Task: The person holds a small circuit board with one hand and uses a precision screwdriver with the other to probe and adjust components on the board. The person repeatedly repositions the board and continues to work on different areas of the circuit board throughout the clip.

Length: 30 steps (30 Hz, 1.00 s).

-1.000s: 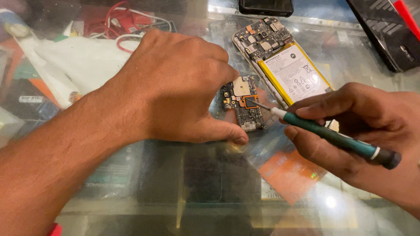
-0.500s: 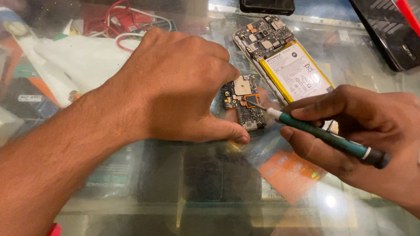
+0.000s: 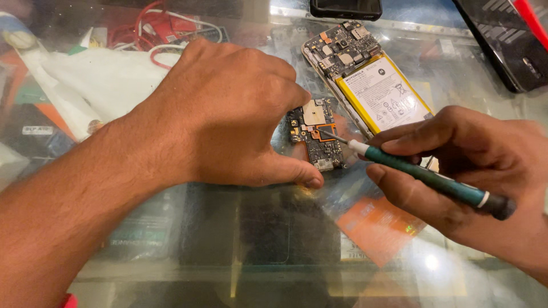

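Note:
A small phone circuit board [image 3: 317, 134] lies on the glass counter [image 3: 268, 239]. My left hand [image 3: 228, 114] rests knuckles up over its left side, thumb pressed against the board's lower edge, fingers curled over and pinning it. My right hand [image 3: 468, 171] grips a green-handled precision screwdriver [image 3: 425, 178]; its thin metal tip touches the orange-rimmed part in the middle of the board. Just behind lies an opened phone [image 3: 365, 80] with its yellow-edged battery and top board exposed.
A black phone [image 3: 345, 8] sits at the far edge and a dark device [image 3: 508, 45] at the top right. Red cables [image 3: 154, 25] and white cloth [image 3: 108, 77] lie at the back left. Coloured packets show under the glass.
The screwdriver handle has dipped and slid slightly right while its tip stays on the board. My left hand has not moved.

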Each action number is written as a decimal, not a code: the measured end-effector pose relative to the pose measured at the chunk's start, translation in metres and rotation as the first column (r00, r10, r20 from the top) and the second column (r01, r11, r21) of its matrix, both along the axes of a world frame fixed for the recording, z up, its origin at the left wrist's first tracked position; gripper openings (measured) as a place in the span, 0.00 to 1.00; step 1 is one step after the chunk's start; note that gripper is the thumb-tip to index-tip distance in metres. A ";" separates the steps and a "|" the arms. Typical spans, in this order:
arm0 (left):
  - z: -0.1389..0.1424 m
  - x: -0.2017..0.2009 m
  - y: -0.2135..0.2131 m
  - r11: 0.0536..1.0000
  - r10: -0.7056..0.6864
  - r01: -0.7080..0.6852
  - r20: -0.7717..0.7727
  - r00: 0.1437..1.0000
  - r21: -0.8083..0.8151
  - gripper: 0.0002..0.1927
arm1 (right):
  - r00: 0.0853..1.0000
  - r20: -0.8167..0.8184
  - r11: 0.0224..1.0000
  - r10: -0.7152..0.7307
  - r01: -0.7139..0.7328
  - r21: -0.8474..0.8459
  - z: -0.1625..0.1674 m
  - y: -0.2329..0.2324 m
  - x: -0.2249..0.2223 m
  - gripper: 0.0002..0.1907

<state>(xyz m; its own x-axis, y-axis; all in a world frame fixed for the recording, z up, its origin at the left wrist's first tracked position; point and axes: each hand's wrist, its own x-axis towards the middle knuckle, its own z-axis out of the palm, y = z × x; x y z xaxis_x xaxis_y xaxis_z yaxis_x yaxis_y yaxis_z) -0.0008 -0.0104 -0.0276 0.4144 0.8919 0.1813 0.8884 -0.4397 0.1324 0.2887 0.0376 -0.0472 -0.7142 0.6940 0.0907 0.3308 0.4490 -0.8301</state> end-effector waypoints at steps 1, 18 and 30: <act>0.000 0.000 0.000 1.000 0.002 -0.002 0.004 1.000 -0.007 0.40 | 1.000 0.010 1.000 -0.008 0.008 0.018 0.000 0.000 -0.001 0.10; 0.000 0.000 0.000 1.000 -0.001 0.001 0.003 1.000 0.000 0.39 | 0.982 0.179 0.997 -0.065 0.056 0.052 -0.003 0.002 0.007 0.13; 0.000 0.002 0.001 1.000 0.012 -0.012 0.034 0.999 -0.002 0.39 | 0.996 0.000 0.996 -0.095 0.095 0.000 0.006 -0.004 -0.007 0.07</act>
<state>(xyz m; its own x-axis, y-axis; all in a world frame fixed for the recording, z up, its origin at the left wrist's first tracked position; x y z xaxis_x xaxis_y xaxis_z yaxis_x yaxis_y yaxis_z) 0.0009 -0.0099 -0.0279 0.3969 0.8973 0.1930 0.8887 -0.4283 0.1634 0.2813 0.0331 -0.0413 -0.6454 0.7585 0.0904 0.3719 0.4154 -0.8302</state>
